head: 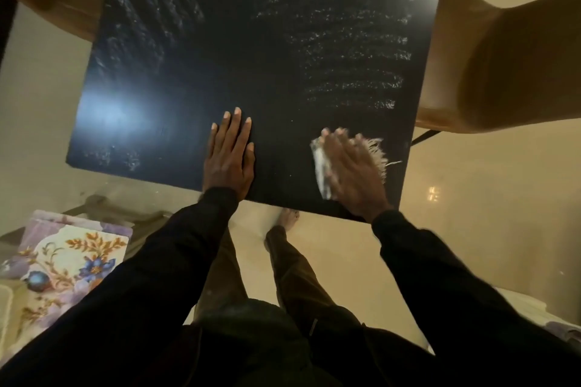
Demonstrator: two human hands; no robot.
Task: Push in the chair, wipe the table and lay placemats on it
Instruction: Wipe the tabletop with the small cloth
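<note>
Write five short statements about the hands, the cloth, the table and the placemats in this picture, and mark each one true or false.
1. The left hand lies flat on the black table. True.
2. The right hand presses a white cloth onto the table. True.
3. The placemats are already laid on the table. False: the floral placemats lie off the table, low on the person's left.
4. The cloth is at the table's far edge. False: it is by the near edge, towards the right corner.
5. Wipe streaks show on the tabletop. True.
</note>
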